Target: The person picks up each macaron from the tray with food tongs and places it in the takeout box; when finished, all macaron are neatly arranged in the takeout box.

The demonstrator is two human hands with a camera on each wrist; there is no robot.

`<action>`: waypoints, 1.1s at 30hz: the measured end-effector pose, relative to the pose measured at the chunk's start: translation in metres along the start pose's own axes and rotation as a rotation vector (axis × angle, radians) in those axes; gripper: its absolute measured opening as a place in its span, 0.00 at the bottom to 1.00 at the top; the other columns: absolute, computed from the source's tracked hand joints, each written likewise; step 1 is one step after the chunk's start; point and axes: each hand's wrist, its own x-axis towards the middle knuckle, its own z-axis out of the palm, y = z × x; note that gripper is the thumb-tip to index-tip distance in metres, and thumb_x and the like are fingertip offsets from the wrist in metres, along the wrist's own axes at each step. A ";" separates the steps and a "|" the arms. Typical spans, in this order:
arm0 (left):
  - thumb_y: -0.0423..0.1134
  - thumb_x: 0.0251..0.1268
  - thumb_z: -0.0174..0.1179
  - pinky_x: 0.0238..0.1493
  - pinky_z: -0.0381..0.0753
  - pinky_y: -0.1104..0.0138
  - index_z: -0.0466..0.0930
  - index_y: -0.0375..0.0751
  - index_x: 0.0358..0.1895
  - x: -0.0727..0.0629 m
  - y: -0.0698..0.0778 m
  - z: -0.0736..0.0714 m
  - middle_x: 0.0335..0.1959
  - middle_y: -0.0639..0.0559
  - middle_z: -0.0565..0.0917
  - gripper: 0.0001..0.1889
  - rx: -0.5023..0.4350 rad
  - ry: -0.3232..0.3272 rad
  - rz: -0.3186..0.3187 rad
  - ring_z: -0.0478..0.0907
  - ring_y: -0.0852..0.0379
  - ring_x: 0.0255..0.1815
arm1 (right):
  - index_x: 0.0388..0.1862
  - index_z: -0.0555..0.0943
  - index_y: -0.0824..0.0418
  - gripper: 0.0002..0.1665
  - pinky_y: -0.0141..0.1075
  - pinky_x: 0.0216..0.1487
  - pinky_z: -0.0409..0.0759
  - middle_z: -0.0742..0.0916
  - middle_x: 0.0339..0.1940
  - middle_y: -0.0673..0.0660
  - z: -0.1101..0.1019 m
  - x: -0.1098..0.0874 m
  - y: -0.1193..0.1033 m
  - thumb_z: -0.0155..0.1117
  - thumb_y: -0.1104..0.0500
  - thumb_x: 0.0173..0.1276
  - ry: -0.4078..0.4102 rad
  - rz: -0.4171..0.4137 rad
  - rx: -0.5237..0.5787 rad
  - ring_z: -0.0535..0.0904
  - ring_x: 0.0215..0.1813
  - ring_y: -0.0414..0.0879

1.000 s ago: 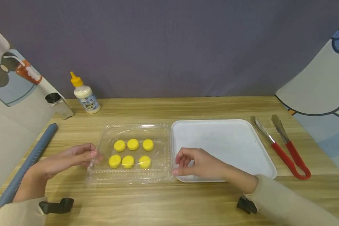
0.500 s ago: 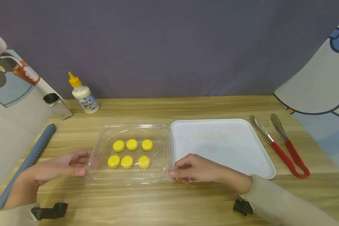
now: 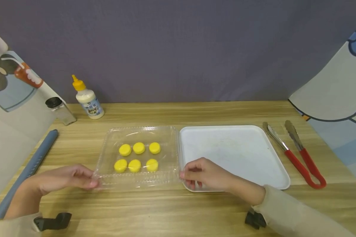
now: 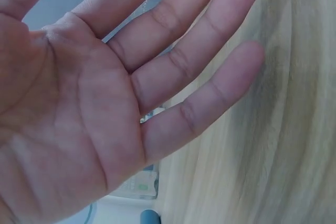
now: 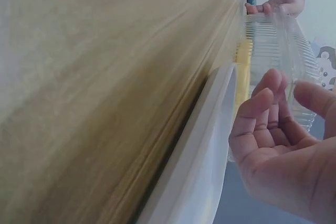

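A clear plastic food container point(image 3: 163, 179), lid closed, holds two rows of small round yellow pieces point(image 3: 139, 148). At its front left corner, the thumb and fingers of my left hand point(image 3: 68, 179) pinch the rim; in the left wrist view the other fingers of this hand point(image 4: 105, 93) stretch out over the wood. On the opposite side my right hand point(image 3: 206, 174) pinches the rim between thumb and forefinger, its remaining fingers curled, over the edge of a white tray point(image 3: 234, 158). The right wrist view shows the container's ribbed side point(image 5: 304, 51) between both hands.
Red-handled tongs point(image 3: 304, 158) lie to the right of the tray. A squeeze bottle with a yellow cap point(image 3: 90, 103) and a black-lidded jar point(image 3: 60, 112) stand at the back left. A long blue-grey roll point(image 3: 29, 171) lies along the left edge.
My left hand has shifted from beside the container to its front left corner. The right hand has come down to the rim. The container and yellow pieces have moved slightly away from me.
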 end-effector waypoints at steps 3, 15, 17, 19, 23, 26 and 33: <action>0.35 0.81 0.48 0.54 0.77 0.72 0.81 0.30 0.58 0.002 0.002 -0.002 0.55 0.46 0.86 0.17 0.004 0.013 0.006 0.82 0.59 0.57 | 0.32 0.81 0.68 0.19 0.30 0.29 0.73 0.82 0.24 0.52 -0.002 0.003 0.000 0.58 0.55 0.79 0.009 0.020 0.017 0.75 0.29 0.43; 0.34 0.81 0.44 0.53 0.81 0.67 0.77 0.22 0.58 0.004 -0.004 -0.002 0.53 0.47 0.87 0.18 -0.042 0.057 0.051 0.83 0.56 0.54 | 0.38 0.79 0.73 0.21 0.29 0.29 0.73 0.83 0.26 0.52 -0.001 0.007 0.002 0.52 0.54 0.82 -0.043 0.044 0.075 0.77 0.29 0.41; 0.33 0.81 0.43 0.52 0.82 0.66 0.78 0.22 0.58 0.003 -0.005 -0.001 0.52 0.46 0.87 0.18 -0.032 0.059 0.069 0.83 0.55 0.52 | 0.39 0.79 0.73 0.22 0.29 0.29 0.73 0.83 0.26 0.52 -0.001 0.007 0.002 0.51 0.55 0.82 -0.040 0.046 0.082 0.77 0.29 0.41; 0.33 0.81 0.42 0.51 0.82 0.65 0.78 0.23 0.58 0.003 -0.006 -0.001 0.51 0.46 0.87 0.19 -0.023 0.058 0.082 0.83 0.54 0.51 | 0.41 0.79 0.74 0.22 0.29 0.29 0.73 0.83 0.26 0.52 -0.001 0.006 0.002 0.51 0.54 0.82 -0.044 0.047 0.090 0.77 0.29 0.41; 0.33 0.82 0.42 0.50 0.82 0.65 0.78 0.22 0.57 0.003 -0.007 0.000 0.50 0.47 0.86 0.19 0.003 0.079 0.094 0.83 0.55 0.50 | 0.41 0.78 0.73 0.22 0.30 0.30 0.73 0.82 0.27 0.53 -0.003 0.005 0.003 0.52 0.53 0.82 -0.068 0.036 0.107 0.76 0.31 0.42; 0.33 0.82 0.41 0.50 0.82 0.66 0.78 0.22 0.56 0.003 -0.008 0.001 0.47 0.48 0.86 0.18 0.019 0.094 0.110 0.83 0.55 0.49 | 0.40 0.78 0.74 0.22 0.30 0.30 0.73 0.82 0.27 0.53 -0.003 0.005 0.005 0.54 0.53 0.81 -0.079 0.020 0.106 0.76 0.31 0.43; 0.30 0.83 0.39 0.51 0.82 0.65 0.78 0.24 0.54 0.002 -0.012 0.004 0.47 0.48 0.85 0.17 -0.009 0.071 0.173 0.83 0.54 0.49 | 0.43 0.81 0.75 0.22 0.28 0.29 0.74 0.84 0.27 0.53 -0.001 0.008 0.007 0.54 0.55 0.80 -0.085 0.030 0.121 0.78 0.30 0.41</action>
